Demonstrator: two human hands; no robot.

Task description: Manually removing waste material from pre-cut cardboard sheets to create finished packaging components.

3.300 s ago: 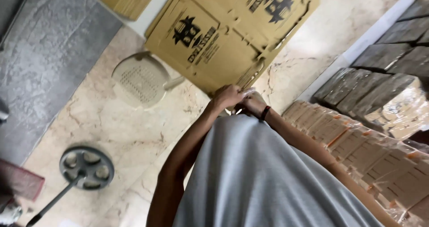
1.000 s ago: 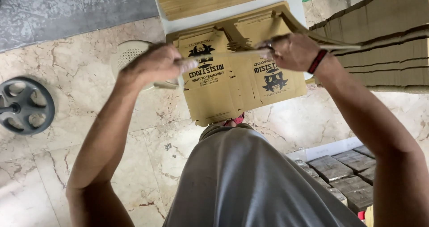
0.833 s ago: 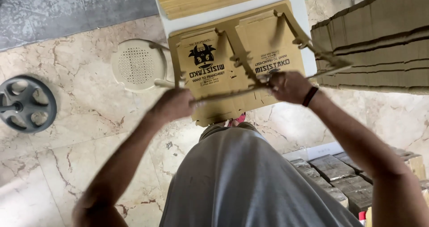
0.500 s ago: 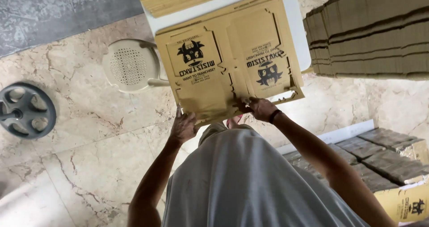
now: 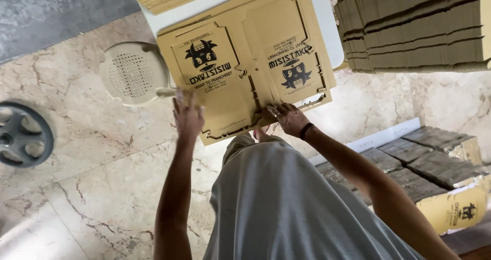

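The flat cardboard box blank (image 5: pixel 245 65) is mustard-tan with black cartoon figures and black lettering; the stacked blanks (image 5: pixel 414 27) show brown layered edges; the stool (image 5: pixel 134 74) is cream with a dotted seat; the floor (image 5: pixel 87 188) is beige marble veined red-brown; the wristband (image 5: pixel 306 131) is black

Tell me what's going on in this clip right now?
A person in a grey shirt stands over a flat, die-cut cardboard box blank lying on a white table. The right hand presses on the blank's near edge; the left hand is spread open at its left side. Stacks of flat cardboard sit to the right, a round stool to the left.
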